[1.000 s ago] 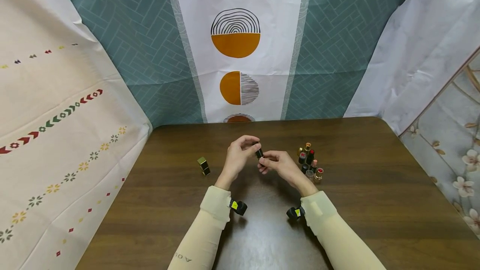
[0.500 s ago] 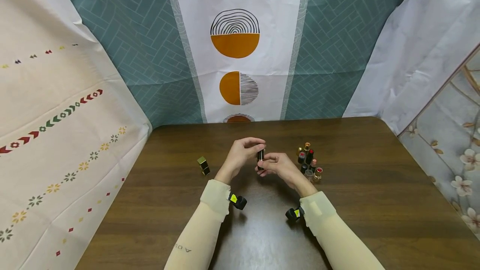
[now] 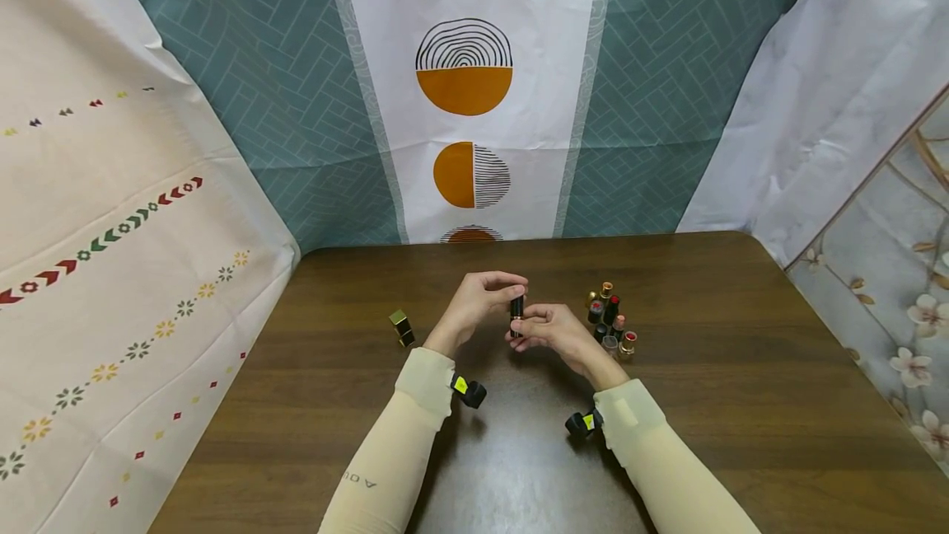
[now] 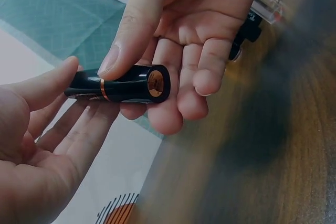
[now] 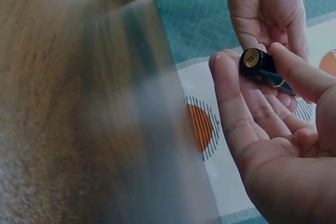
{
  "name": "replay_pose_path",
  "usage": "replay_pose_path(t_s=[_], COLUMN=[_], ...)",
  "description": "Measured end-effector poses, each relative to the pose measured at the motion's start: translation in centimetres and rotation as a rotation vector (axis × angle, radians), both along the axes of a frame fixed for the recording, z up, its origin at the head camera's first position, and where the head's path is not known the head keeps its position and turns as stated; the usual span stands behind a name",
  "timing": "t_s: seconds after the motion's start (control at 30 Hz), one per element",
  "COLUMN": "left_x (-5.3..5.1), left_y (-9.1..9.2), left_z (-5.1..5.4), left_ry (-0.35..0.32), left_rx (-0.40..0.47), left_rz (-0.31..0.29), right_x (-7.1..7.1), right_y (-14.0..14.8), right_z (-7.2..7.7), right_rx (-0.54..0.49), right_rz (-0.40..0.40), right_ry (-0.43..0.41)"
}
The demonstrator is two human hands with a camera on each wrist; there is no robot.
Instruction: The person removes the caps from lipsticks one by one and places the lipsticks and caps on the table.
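A closed black lipstick (image 3: 516, 307) with a thin gold ring stands upright between my hands, above the middle of the table. My left hand (image 3: 473, 310) pinches its upper end between thumb and fingers. Lower down, the right hand (image 3: 558, 333) holds the base, thumb on one side and fingers beneath. In the left wrist view the lipstick (image 4: 134, 85) shows a round gold label on its base end, and the gold ring lies between the two thumbs. The right wrist view also shows that label on the lipstick (image 5: 253, 59).
Left of my hands, a black-and-gold square lipstick case (image 3: 403, 327) lies on the brown wooden table (image 3: 311, 402). To the right stands a cluster of several lipsticks (image 3: 612, 311), some uncapped with red or pink tips. Patterned cloth (image 3: 474, 122) hangs behind the table.
The black lipstick has turned from tilted to upright. My left hand has shifted slightly right, above the right hand, and both still hold the lipstick.
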State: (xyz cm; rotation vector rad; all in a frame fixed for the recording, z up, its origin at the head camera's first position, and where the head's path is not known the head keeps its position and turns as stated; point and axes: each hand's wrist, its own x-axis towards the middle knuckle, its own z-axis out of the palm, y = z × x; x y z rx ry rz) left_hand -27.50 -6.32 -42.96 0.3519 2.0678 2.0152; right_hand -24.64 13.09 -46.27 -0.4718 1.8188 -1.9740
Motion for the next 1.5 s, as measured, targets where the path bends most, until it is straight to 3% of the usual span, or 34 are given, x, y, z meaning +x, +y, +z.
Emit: replay_pose_path(t_s=[0.37, 0.83, 1.2, 1.5], left_x=[0.5, 0.7, 0.7, 0.7], left_y=[0.4, 1.0, 1.3, 1.5], left_z=[-0.3, -0.7, -1.1, -1.0], left_ry=[0.027, 0.02, 0.007, 0.006], left_rx=[-0.043, 0.003, 0.029, 0.041], left_rz=[0.096, 0.221, 0.232, 0.272], right_x=[0.1, -0.2, 0.1, 0.1], right_y=[-0.3, -0.7, -1.1, -1.4], right_z=[-0.3, -0.1, -0.3, -0.2], right_rx=[0.034, 0.079, -0.035, -0.055], right_rz=[-0.004, -0.093, -0.204, -0.228], right_ry=[-0.013, 0.0, -0.064, -0.069])
